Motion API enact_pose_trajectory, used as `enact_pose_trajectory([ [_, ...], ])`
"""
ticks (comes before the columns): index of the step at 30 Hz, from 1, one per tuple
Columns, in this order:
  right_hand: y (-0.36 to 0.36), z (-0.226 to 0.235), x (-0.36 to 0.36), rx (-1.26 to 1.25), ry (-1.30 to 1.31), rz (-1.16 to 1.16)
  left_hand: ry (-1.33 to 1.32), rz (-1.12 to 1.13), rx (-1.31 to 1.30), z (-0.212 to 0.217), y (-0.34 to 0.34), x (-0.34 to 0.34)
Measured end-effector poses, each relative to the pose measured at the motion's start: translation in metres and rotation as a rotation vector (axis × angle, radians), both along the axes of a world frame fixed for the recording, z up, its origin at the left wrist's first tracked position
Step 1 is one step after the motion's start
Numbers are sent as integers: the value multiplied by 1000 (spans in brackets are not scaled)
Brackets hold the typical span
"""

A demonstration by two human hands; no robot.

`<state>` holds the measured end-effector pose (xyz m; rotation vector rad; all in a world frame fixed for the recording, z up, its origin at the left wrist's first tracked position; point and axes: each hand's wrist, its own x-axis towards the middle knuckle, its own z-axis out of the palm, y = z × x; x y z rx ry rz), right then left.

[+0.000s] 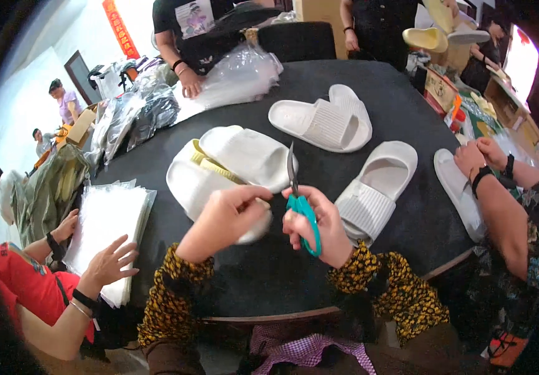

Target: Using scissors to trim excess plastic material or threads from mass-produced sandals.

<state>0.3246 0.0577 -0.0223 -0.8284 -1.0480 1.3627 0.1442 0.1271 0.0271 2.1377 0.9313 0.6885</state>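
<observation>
The left hand (225, 215) comes up from the six o'clock edge, its sleeve patterned yellow and black, and lies knuckles-up with fingers curled over the heel end of a pair of white slide sandals (229, 165). It presses on the foamy sole, but the fingertips are turned under and hidden, so whether it pinches anything cannot be told. The right hand (319, 228) sits just at three o'clock of the left, closed around the handles of teal-handled scissors (299, 200); thumb and fingers pass through the loops and the steel blades point to twelve o'clock, nearly together, their tips beside the toe strap of the pair. The lower handle loop is partly covered by the palm.

The pair is stacked, one sandal over the other, smooth and matt, with a yellow band (210, 165) showing between them at the nine o'clock side; what the band is cannot be made out. The pair lies on a round black table (269, 275) with a wooden rim.

At twelve o'clock of the scissors lies a second white pair (322, 122) with ribbed straps; at three o'clock a single ribbed sandal (375, 187). At nine o'clock another person's hand (110, 259) rests on a stack of clear plastic bags (110, 219), glossy and crinkled. At the three o'clock rim, another person's forearm (500, 212) wears a black wristband.
</observation>
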Motion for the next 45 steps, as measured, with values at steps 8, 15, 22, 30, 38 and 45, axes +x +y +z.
enact_pose_trajectory([
  [8,-4,-4,4,-40,-19,-20,-150,381,389,-17,32,-36],
  [15,-10,-3,2,-29,16,46,126,418,206,-62,22,-90],
  [22,-15,7,1,46,88,-15,191,286,289,-67,-33,-25],
  [30,-20,23,8,188,58,-191,167,136,558,-81,6,51],
  [38,-18,28,6,284,80,-267,-90,-43,142,-95,31,121],
  [45,-13,23,21,243,85,-311,-566,-201,-56,-74,16,151],
])
